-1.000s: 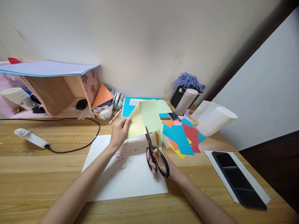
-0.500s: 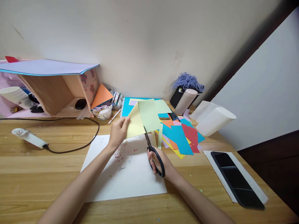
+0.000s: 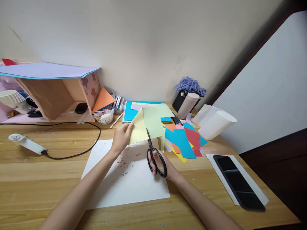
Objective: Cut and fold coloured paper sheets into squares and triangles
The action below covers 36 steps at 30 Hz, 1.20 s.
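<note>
My left hand pinches the left edge of a pale yellow paper, held above the desk. A light green paper lies against its right side. Black-handled scissors are in my right hand, its fingers through the handle loops. Their blades point up and touch the lower edge of the papers, where yellow and green meet. Below lies a large white sheet with small coloured marks.
Coloured paper scraps lie right of the hands. A phone is at the right. Behind stand a pink bottle and marker pens. An open box and a white corded device are at the left.
The scissors' handles have spread apart and the scissors have moved slightly left. The held papers have sunk a little. The whole view has shifted slightly.
</note>
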Each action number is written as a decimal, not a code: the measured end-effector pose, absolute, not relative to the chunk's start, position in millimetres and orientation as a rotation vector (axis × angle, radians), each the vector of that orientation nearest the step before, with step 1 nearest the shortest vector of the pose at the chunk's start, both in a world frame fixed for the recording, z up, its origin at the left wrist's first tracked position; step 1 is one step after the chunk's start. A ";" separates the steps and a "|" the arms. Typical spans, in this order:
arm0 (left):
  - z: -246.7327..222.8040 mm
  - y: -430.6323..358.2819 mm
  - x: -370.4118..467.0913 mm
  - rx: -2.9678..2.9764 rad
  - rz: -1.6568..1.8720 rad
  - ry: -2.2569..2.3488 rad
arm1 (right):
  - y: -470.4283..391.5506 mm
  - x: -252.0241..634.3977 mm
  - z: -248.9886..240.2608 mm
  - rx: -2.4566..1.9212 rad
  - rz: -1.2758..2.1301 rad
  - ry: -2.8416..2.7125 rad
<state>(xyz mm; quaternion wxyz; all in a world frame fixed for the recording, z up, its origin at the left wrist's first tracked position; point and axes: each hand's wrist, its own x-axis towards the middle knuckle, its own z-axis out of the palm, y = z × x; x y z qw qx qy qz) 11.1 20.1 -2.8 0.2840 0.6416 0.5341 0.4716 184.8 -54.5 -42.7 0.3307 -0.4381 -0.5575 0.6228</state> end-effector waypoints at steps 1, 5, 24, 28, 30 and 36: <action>-3.0 20.0 11.1 1.719 1.262 1.432 | -54.5 184.2 -41.5 -1.155 1.614 -1.464; -4.3 20.5 10.9 1.719 1.256 1.447 | -55.4 181.9 -36.9 -1.198 1.589 -1.424; -7.9 15.4 19.1 1.715 1.173 1.466 | -51.2 187.7 -42.6 -1.166 1.509 -1.488; -6.0 14.3 19.4 1.711 1.193 1.466 | -49.2 185.4 -43.9 -1.191 1.546 -1.416; -6.2 14.8 19.0 1.702 1.194 1.460 | -49.0 184.2 -42.4 -1.221 1.554 -1.385; -8.4 18.1 16.9 1.678 1.151 1.460 | -49.2 186.4 -44.1 -1.225 1.562 -1.398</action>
